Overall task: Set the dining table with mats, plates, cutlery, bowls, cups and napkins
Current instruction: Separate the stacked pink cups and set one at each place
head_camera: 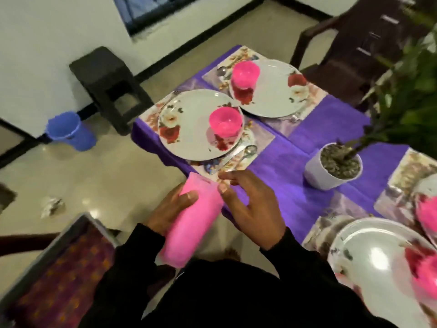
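We were on cups: left hand (171, 207) gripped the stack (191, 221), right hand (250, 207) open by its rim. Next we'd probably pull one off.

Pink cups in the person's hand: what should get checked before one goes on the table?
1. Stack of pink cups held firmly by the left hand: ok.
2. Right hand free to pull a cup off: ok, its fingers touch the stack's top end.
3. Bare purple tablecloth beside the nearest plate: ok.
4. Spoon beside that plate clear of the landing spot: cannot tell.
5. Pink bowl already on the plate: ok.
6. How many cups are in the stack: cannot tell, too blurred.
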